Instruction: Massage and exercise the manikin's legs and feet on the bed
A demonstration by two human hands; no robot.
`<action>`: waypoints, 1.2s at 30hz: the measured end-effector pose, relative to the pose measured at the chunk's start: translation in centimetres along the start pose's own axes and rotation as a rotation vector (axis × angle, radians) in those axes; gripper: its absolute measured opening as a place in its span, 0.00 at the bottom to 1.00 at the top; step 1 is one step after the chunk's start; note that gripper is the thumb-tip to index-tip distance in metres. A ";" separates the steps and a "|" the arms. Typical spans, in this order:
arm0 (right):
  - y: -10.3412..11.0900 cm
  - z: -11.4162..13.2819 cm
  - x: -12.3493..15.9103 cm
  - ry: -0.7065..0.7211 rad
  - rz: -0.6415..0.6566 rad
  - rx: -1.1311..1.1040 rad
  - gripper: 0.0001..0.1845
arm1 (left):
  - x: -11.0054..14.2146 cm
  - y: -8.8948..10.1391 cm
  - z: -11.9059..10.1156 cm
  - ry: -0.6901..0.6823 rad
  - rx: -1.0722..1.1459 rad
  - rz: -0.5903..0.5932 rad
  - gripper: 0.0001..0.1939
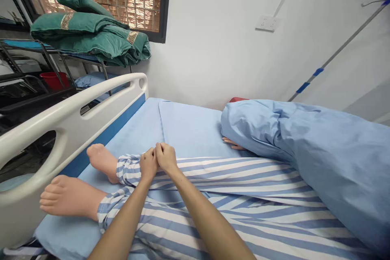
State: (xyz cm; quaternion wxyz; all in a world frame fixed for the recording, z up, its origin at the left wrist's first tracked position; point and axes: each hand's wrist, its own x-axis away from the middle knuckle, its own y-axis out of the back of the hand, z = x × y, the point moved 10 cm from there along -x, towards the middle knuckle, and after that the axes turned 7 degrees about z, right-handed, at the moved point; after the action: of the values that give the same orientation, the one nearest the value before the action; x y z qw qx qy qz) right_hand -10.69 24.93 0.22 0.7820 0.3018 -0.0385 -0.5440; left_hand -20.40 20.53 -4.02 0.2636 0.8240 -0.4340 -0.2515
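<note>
A manikin-like figure in blue-and-white striped trousers (231, 174) lies on the bed, its two bare feet (71, 196) pointing left. Over the shin of the farther leg, my left hand (148, 163) is closed, its fingers curled on the trouser cloth. My right hand (166, 156) is closed right beside it, thumb side touching the left, on the same trouser leg. The fingertips of both hands are hidden on the far side. A blue quilt (304, 142) is folded back over the upper body, and a figure's hand (233, 144) shows from under its edge.
A white footboard (73, 103) with cut-out grips closes off the left end of the bed. Light blue sheet (191, 126) covers the mattress. Green folded bedding (91, 34) lies on a rack by the barred window. A metal pole (338, 50) leans against the wall at right.
</note>
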 end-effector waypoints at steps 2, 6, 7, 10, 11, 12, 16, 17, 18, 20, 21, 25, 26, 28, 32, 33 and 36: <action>1.4 1.7 0.0 0.088 0.003 0.065 0.21 | 0.1 -0.2 -0.2 -0.001 -0.021 0.009 0.16; 2.4 1.0 0.4 0.114 -0.003 0.054 0.21 | 0.4 -0.1 -0.4 0.002 -0.049 -0.015 0.17; 2.0 0.1 0.6 0.093 0.002 0.053 0.21 | 0.4 -0.1 -0.5 0.000 -0.057 -0.021 0.17; 1.0 -2.5 1.1 0.031 -0.003 0.043 0.20 | 0.4 -0.1 -0.5 -0.003 -0.090 -0.037 0.17; 0.8 -3.0 1.2 0.023 -0.011 0.030 0.20 | 0.4 -0.1 -0.5 -0.002 -0.099 -0.038 0.16; 0.8 -3.3 1.2 0.021 -0.022 0.010 0.20 | 0.3 -0.2 -0.4 0.004 -0.104 -0.035 0.16; 1.2 -3.5 1.3 0.017 -0.066 -0.089 0.20 | -0.1 -0.6 -0.8 0.037 -0.080 0.029 0.17; 1.4 -3.5 1.3 0.014 -0.077 -0.118 0.20 | -0.2 -0.7 -1.2 0.036 -0.059 0.045 0.17; 1.6 -3.6 1.2 0.013 -0.090 -0.153 0.20 | -0.4 -0.7 -1.9 0.028 -0.028 0.051 0.17; 2.0 -4.0 1.1 0.005 -0.122 -0.249 0.20 | -0.7 -0.6 -3.4 0.013 0.080 0.043 0.17; 2.2 -4.3 1.0 -0.005 -0.140 -0.305 0.20 | -0.8 -0.6 -4.0 0.016 0.162 0.037 0.17; 2.5 -5.8 0.7 -0.072 -0.160 -0.496 0.21 | -1.0 -1.6 -5.1 0.061 0.548 0.006 0.16; 2.5 -5.9 0.6 -0.083 -0.161 -0.517 0.21 | -0.9 -1.9 -4.9 0.069 0.587 -0.007 0.16; 2.6 -6.0 0.6 -0.088 -0.164 -0.514 0.21 | -0.5 -2.4 -4.5 0.050 0.541 -0.012 0.17; 2.6 -5.6 0.9 -0.081 -0.175 -0.427 0.20 | 0.3 -3.2 -3.7 -0.045 0.331 0.033 0.17; 2.5 -5.5 0.9 -0.079 -0.173 -0.406 0.21 | 0.4 -3.3 -3.5 -0.059 0.312 0.042 0.18; 2.2 -5.3 1.0 -0.064 -0.159 -0.346 0.21 | 0.4 -3.2 -3.3 -0.066 0.275 0.049 0.18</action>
State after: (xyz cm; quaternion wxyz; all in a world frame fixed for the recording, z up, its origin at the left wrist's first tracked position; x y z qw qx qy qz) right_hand -6.34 26.83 -3.25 0.7753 0.1473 0.0546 -0.6118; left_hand -16.24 22.39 -3.77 0.1397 0.8328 -0.4928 -0.2100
